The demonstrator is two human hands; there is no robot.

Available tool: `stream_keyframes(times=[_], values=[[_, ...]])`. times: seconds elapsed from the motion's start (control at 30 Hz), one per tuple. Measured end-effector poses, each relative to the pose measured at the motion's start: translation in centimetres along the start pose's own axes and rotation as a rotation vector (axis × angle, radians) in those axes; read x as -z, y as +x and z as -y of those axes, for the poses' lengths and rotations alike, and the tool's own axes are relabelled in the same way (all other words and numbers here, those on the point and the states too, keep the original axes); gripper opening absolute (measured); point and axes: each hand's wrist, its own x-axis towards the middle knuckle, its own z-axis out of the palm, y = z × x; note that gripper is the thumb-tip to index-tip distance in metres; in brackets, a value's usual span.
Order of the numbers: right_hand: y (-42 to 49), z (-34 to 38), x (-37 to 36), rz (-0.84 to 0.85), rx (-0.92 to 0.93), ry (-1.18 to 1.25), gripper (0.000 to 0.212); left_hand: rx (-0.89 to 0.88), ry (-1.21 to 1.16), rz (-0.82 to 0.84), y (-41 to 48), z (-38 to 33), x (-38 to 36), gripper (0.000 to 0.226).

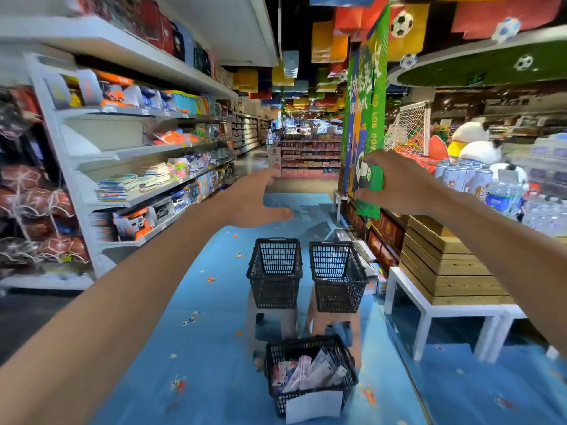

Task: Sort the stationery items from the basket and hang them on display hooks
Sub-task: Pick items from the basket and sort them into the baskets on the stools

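Head view: my two bare arms reach out along a shop aisle, well above a black basket (pixel 271 360) of stationery packets (pixel 306 374).

My left hand (pixel 260 200) is flat, fingers straight. My right hand (pixel 395 182) has loosely curled fingers and seems to hold nothing. The packets all lie in the basket, so I judge sorting has not begun. Next I must reach down and pick one. A green banner (pixel 376 118) reads "GO FOR GOA"; the basket's white label (pixel 313 404) is unreadable.
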Motion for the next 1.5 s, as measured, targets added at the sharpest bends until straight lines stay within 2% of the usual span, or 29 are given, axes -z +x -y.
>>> stream_keyframes(times=[0.27,0.6,0.8,1.07,1.2,1.37,1.5], values=[[3.2,-4.2,-2.4,0.0,-0.018,0.006,0.082,-0.002,-0.004,0.022,5.7,1.4,-2.9,0.106],[12.6,-14.6,-7.6,-0.001,-0.052,0.069,0.081,-0.009,0.016,0.009,20.2,4.0,-8.0,0.103],[19.6,-18.9,-12.2,0.035,-0.079,0.114,0.076,0.011,-0.003,0.045,28.9,8.1,-10.7,0.102],[31.5,-23.8,-23.1,0.068,-0.112,0.098,0.075,-0.041,-0.041,0.061,42.8,18.3,-15.1,0.089],[36.3,-26.0,-29.2,0.115,-0.184,0.129,0.074,0.006,-0.054,0.146,49.1,23.6,-18.5,0.093],[38.4,-29.6,-38.5,0.215,-0.241,0.216,0.071,0.094,-0.125,0.262,54.1,29.0,-26.1,0.096],[37.3,-32.3,-48.1,0.318,-0.308,0.293,0.063,0.197,-0.241,0.413,54.8,33.2,-34.8,0.096]])
